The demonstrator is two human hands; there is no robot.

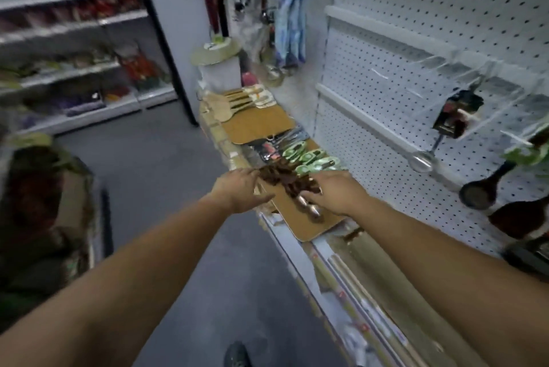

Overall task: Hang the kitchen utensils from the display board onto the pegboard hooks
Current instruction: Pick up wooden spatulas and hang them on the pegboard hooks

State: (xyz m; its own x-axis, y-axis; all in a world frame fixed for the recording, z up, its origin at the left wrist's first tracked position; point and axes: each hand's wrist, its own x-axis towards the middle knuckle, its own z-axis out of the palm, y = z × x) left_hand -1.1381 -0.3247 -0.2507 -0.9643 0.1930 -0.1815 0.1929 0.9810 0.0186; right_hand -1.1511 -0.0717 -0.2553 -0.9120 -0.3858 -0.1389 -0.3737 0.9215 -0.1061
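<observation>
Reaching in from both sides, the left hand (240,188) is laid straight-fingered against the card end of a spoon bundle (285,185), and the right hand (335,191) is curved over its metal bowls; whether it grips cannot be told through blur. The bundle lies between the hands on the brown display board (312,228). Green-carded utensils (312,157) and wooden spatulas (234,105) wait beyond. A few dark ladles (478,191) are hung on the pegboard (445,25); most is judged undone.

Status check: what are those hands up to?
Left hand open, at spoons. Right hand on them, grip blurred. Spoons lie on board, unhung. Nothing in the way.
</observation>
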